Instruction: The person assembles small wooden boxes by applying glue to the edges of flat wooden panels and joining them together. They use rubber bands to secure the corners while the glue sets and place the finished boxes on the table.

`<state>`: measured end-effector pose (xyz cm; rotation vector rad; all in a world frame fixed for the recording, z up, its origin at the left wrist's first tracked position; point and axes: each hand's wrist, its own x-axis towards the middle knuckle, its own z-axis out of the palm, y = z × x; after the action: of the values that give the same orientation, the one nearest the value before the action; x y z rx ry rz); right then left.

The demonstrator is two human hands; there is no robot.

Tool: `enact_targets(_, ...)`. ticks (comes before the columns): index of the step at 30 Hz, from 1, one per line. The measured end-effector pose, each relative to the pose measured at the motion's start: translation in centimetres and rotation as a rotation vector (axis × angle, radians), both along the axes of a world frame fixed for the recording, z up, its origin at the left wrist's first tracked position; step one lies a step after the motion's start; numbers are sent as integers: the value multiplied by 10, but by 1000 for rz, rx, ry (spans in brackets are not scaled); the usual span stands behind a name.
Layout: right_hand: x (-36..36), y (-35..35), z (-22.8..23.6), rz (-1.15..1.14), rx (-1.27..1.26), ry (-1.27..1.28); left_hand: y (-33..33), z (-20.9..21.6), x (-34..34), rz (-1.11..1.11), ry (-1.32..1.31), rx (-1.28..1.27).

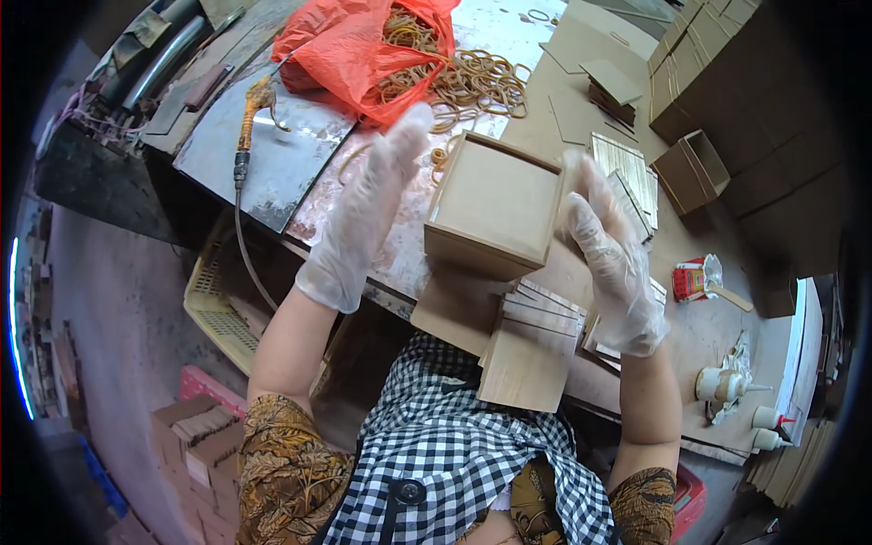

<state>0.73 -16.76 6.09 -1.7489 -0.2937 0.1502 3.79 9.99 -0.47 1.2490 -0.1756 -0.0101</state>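
Wooden box (pixel 495 207) is held up above the worktop (pixel 699 318), between two gloved hands. To its left, the left hand (pixel 363 213) is raised flat and released, fingers straight, just beside the box. The box's right side is grasped by the right hand (pixel 610 259). Rubber bands (pixel 477 82) spill from a red bag (pixel 354 50) behind; thin wooden panels (pixel 531 350) are stacked below.
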Motion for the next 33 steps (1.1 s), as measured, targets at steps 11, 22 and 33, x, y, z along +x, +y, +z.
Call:
enact_targets(11, 8, 5, -44, -123, 388, 498, 16, -40, -38, -210, -73, 110)
enact_targets(22, 18, -12, -32, 217, 1138, 375, -10, -2, -18, 333, -1011, 768)
enact_targets(33, 35, -5, -57, 53, 915, 184, 5, -45, 34, 560, -1276, 1307)
